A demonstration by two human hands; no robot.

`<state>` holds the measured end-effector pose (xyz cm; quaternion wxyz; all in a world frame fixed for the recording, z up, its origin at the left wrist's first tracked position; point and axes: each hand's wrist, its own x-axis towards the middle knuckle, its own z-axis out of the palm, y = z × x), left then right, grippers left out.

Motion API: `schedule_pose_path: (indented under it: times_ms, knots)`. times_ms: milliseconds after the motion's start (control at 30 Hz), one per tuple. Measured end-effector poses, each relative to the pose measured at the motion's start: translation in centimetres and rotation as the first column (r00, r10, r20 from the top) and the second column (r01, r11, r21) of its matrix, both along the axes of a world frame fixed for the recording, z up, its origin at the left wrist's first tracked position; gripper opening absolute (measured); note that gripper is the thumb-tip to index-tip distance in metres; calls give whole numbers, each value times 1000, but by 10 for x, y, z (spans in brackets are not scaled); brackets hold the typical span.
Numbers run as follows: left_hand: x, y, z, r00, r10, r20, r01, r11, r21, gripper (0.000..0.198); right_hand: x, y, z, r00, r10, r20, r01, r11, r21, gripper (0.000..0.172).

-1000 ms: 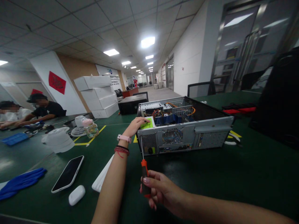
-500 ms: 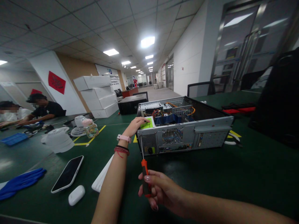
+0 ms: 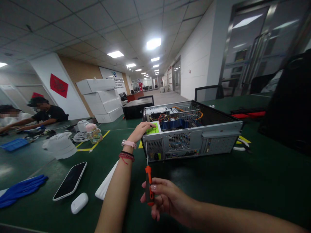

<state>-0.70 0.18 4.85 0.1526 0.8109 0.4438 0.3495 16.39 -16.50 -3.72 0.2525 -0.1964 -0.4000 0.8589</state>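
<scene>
An opened computer case [image 3: 191, 142] lies on its side, its rear panel facing me, with wires and boards showing inside. My left hand [image 3: 143, 128] rests on the near left corner of the case, beside the yellow-green label [image 3: 152, 129] on the power supply; its fingers lie flat and spread. My right hand [image 3: 165, 197] is closed around the orange and black handle of a screwdriver [image 3: 149, 186]. The screwdriver's shaft points up and away, its tip against or close to the left edge of the rear panel.
To the left lie a phone [image 3: 70, 181], a white earbud case [image 3: 79, 203], a blue glove [image 3: 23, 190], a white fan part [image 3: 59, 145] and a blue tray [image 3: 14, 144]. White boxes [image 3: 104, 100] stand farther back. Two people sit at the far left.
My right hand's fingers and the screwdriver handle have shifted slightly left. My left hand and the case look unmoved. At the far left, a person's arms have moved.
</scene>
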Motion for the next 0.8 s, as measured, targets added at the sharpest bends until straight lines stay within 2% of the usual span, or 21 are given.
schedule_pose_path:
  times_ms: [533, 800]
  knots:
    - [1, -3, 1, 1000, 18, -1, -18, 1000, -7, 38, 0, 1, 4, 997, -36, 67, 36, 999, -3, 38]
    - [3, -5, 3, 1000, 26, -10, -26, 1000, -10, 38, 2, 1, 8, 1000, 6, -19, -6, 1000, -25, 38]
